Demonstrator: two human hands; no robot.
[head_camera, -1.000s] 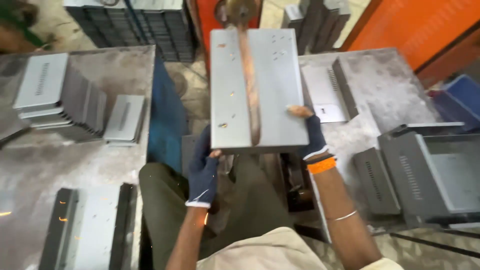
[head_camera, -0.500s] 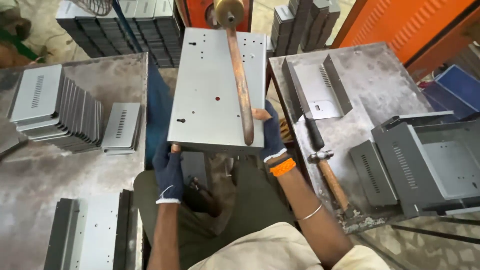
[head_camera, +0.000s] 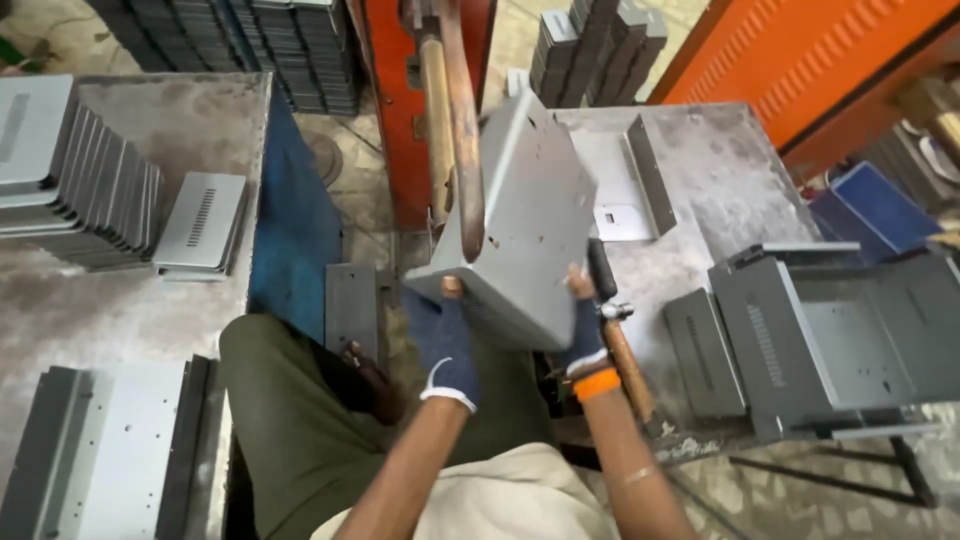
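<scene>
Both hands (head_camera: 448, 345) (head_camera: 583, 335) grip tilted grey panel's (head_camera: 535, 215) lower edge; copper welder arm (head_camera: 462, 130) touching left edge.

Both arms reach forward and up, bare forearms close together, elbows low. Left hand (head_camera: 445, 340) in a dark glove with a white cuff, fingers curled in a grip, thumb up. Right hand (head_camera: 582, 330), gloved with an orange cuff, grips too, a thin bangle on that forearm.

Grey worktables (head_camera: 120, 310), orange wall (head_camera: 800, 60)
</scene>
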